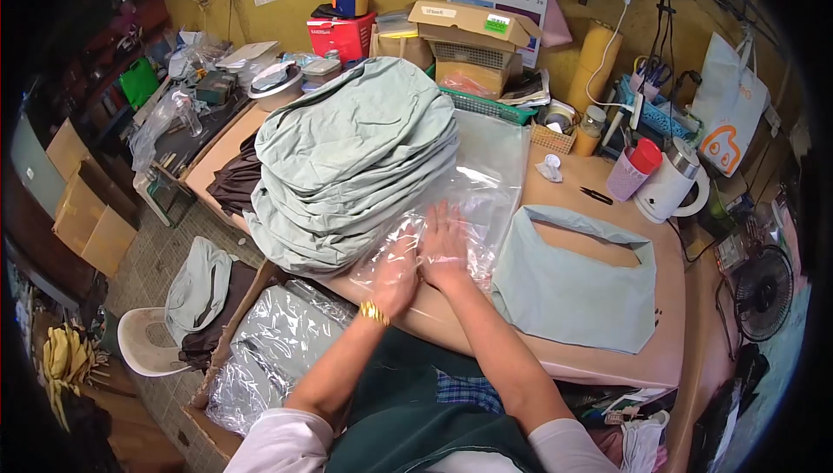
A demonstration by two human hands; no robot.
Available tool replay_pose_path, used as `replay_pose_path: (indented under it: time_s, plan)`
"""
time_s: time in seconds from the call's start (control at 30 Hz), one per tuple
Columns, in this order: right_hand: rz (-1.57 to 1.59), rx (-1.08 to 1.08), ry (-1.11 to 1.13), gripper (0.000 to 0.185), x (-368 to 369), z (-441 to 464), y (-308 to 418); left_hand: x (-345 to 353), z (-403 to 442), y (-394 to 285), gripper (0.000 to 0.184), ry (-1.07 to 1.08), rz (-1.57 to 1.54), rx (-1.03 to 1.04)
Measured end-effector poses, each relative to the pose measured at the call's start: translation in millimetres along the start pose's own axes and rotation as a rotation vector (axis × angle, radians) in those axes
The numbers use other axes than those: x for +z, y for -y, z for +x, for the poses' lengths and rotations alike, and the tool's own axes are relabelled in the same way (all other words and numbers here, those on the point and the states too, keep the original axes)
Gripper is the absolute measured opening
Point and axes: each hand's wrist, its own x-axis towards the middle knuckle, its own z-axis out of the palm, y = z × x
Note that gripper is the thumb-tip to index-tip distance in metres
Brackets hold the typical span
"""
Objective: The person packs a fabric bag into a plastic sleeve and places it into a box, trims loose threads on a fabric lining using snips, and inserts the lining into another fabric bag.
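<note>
A clear plastic bag [490, 187] lies on the table, its upper part stretched out flat behind my hands. My right hand [443, 243] is at the bag's near end, with its fingers extended and the film shining over them. Close beside it, my left hand [395, 278] has its fingers stretched out under or within the clear film; their tips are hard to make out. To my right lies a pale grey-green fabric bag [573, 308], spread flat with a handle loop at its top. On the left rises a tall pile of similar fabric pieces [356, 143], touching the plastic.
A cardboard box [282, 351] of plastic-wrapped goods stands below the table's front left edge. Toward the back right are a kettle [672, 182], a pink cup [629, 174] and black thread snips [596, 195]. A fan [764, 292] stands at far right.
</note>
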Motion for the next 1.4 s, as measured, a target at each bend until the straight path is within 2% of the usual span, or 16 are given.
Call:
replay_pose_path:
  time_s: [0.07,0.27,0.33,0.47,0.53,0.77,0.8,0.87,0.93,1.03,1.07,1.1,1.17,1.27,1.3,1.4]
  plan:
    - [-0.003,0.013,-0.024,0.068,-2.8,4.0,-1.1,-13.1,-30.6,-26.5,0.049,0.134,-0.089,-0.221]
    - [0.104,-0.175,-0.002,0.056,-20.5,-15.7,10.3,-49.2,-57.5,-22.8,0.017,-0.207,-0.468,-0.430]
    - [0.039,-0.251,0.167,0.052,-20.4,-18.9,23.1,-70.7,-48.8,-16.7,0.016,0.204,-0.317,-0.742]
    - [0.052,0.041,0.508,0.064,-40.5,-5.3,36.2,-79.5,-63.7,-39.3,0.017,-0.188,-0.196,-0.244]
    - [0.063,-0.006,0.416,0.070,-35.9,-1.7,22.9,-115.3,-75.7,-49.1,0.016,-0.107,-0.107,-0.298]
    - [-0.034,-0.052,0.557,0.086,-44.5,30.0,14.8,-307.1,-131.5,-63.0,0.021,-0.702,-0.409,-0.564]
    - [-0.034,-0.017,0.595,0.080,-49.3,33.5,17.2,-330.4,-146.5,-48.3,0.019,-1.023,0.028,-0.460]
    - [-0.031,0.015,0.636,0.075,-48.3,30.8,18.7,-443.2,-187.9,-67.6,0.015,-1.458,-0.489,-0.374]
    - [-0.123,-0.050,0.575,0.068,-38.4,26.8,18.8,-514.7,-227.2,-82.2,0.018,-1.616,-0.094,-0.111]
    - [-0.125,-0.303,0.638,0.050,-84.7,-28.4,71.7,-512.6,-223.0,-102.2,0.019,-1.430,0.570,-0.027]
    - [0.238,-0.352,0.431,0.044,-87.2,-54.4,78.8,-472.1,-202.0,-108.0,0.017,-1.298,0.799,-0.109]
    - [0.595,-0.394,0.215,0.038,-90.0,-75.7,83.4,-422.2,-171.5,-108.4,0.017,-1.340,0.493,-0.189]
    - [1.164,-0.236,0.438,0.034,-124.0,-102.4,102.4,-334.8,-117.7,-115.1,0.003,-0.633,0.620,0.112]
    - [1.478,-0.002,0.644,0.033,-128.8,-120.9,86.2,-189.6,-75.0,-113.2,0.031,-0.048,0.060,0.081]
    - [1.095,-0.075,0.343,0.029,-111.0,-123.2,73.3,-154.3,-73.3,-110.6,0.031,0.092,-0.008,0.068]
    - [1.363,0.181,0.231,0.023,-102.5,-137.0,17.2,-151.6,-42.7,-142.6,0.042,0.444,-0.163,-0.041]
